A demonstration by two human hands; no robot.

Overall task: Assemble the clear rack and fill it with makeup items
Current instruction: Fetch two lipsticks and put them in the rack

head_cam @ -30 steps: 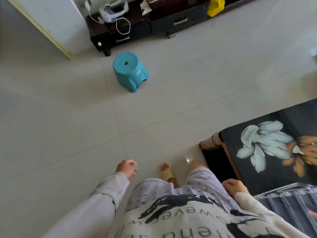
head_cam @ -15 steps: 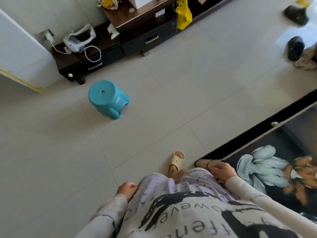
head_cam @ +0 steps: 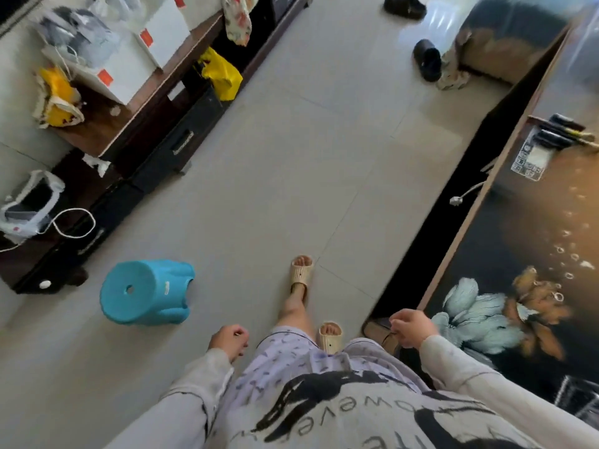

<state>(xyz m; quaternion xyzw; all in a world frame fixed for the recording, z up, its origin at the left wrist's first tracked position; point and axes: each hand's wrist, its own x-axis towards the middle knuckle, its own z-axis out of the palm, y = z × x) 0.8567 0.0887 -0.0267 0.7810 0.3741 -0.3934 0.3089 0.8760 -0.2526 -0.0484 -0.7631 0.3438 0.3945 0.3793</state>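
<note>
A corner of the clear rack [head_cam: 578, 400] shows on the dark flower-printed table [head_cam: 486, 241] at the lower right, mostly cut off by the frame edge. No makeup items are recognisable. My left hand [head_cam: 228, 340] hangs by my hip over the floor, fingers curled with nothing in them. My right hand [head_cam: 410, 328] is beside the table's near corner, fingers loosely curled and holding nothing. I am standing, and both feet in beige slippers [head_cam: 301, 275] are on the tiled floor.
A blue plastic stool [head_cam: 146, 291] stands on the floor to my left. Beyond it is a low dark cabinet [head_cam: 136, 150] with boxes, bags and a white cable. Black slippers [head_cam: 428, 59] lie far ahead. Small dark items [head_cam: 557, 131] sit at the table's far end.
The view has swung up and right along the table. I have stepped forward; the stool now sits closer on my left. Both hands stayed curled and empty.
</note>
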